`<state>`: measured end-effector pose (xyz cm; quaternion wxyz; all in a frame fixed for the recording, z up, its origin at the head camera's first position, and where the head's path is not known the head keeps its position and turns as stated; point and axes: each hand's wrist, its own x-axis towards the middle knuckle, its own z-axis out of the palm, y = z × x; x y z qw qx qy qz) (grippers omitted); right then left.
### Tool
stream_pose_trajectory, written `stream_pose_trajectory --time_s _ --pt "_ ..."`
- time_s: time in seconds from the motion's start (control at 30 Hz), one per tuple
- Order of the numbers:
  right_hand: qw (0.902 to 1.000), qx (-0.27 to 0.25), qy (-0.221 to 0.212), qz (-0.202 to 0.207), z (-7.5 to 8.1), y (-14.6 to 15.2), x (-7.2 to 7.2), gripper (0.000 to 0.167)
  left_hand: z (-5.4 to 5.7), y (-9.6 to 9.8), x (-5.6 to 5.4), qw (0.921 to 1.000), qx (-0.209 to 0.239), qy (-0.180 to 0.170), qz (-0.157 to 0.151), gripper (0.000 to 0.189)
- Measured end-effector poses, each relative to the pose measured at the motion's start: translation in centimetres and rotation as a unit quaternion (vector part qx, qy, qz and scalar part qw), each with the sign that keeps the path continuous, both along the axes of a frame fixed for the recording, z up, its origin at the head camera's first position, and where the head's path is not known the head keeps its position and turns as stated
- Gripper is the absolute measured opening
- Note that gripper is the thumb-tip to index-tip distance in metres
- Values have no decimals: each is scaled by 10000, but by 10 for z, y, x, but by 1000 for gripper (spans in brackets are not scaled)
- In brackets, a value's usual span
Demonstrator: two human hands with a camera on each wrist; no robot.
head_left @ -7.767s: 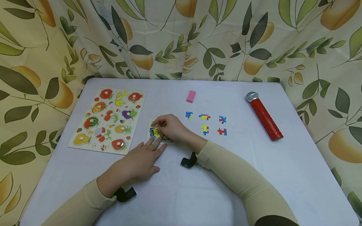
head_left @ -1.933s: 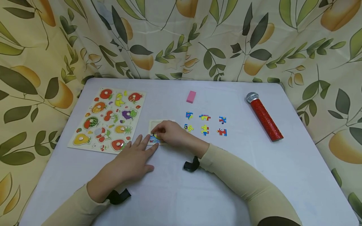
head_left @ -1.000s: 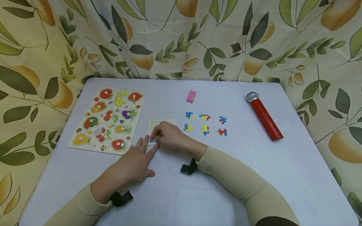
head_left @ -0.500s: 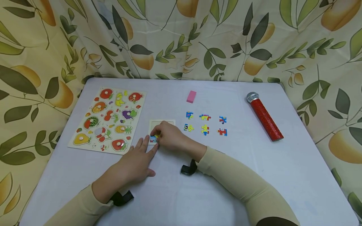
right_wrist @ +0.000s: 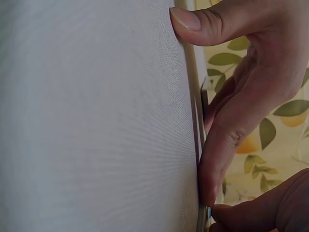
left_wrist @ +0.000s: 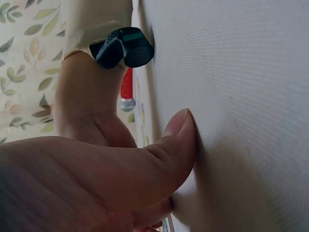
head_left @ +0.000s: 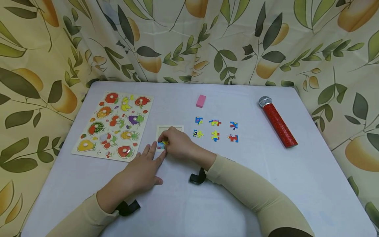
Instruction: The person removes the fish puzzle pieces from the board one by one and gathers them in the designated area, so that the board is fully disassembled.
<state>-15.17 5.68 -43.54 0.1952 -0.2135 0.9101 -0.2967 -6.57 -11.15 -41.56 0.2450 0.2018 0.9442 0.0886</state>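
A small puzzle tray (head_left: 170, 127) lies mid-table, its upper part bare. A blue jigsaw piece (head_left: 161, 146) shows at its lower left corner. My right hand (head_left: 176, 141) bends over the tray and pinches a jigsaw piece with yellow on it (head_left: 166, 143) between thumb and forefinger; the hand hides the tray's right part. My left hand (head_left: 140, 172) rests flat with fingers spread, two fingertips at the tray's lower left edge. In the right wrist view, the left forefinger (right_wrist: 217, 154) presses at the tray's edge, near the right hand's fingertips (right_wrist: 224, 212).
Several loose jigsaw pieces (head_left: 215, 135) lie in two rows right of the tray. A pink eraser-like block (head_left: 200, 101) is behind them. At the right lies a red glittery microphone (head_left: 278, 123). A fruit puzzle board (head_left: 115, 126) covers the left side of the white-covered table (head_left: 225, 204).
Since the oldest frame, a blue-and-yellow piece has joined the loose rows and the tray's upper part has become bare. Both hands have shifted slightly; over the last second they hardly move.
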Motion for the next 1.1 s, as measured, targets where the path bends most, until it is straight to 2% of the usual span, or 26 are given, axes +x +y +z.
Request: stream_pose_trajectory --time_s 0.4,0.9,1.1 --pt "10000 10 69 -29 0 0 0 24 0 0 0 10000 12 20 -15 97" --pt "9995 -265 -20 -181 -3 0 0 17 -1 -1 0 10000 18 10 -18 96" --pt "9983 -473 -72 -329 -5 1 0 30 0 -1 0 10000 19 1 -29 95"
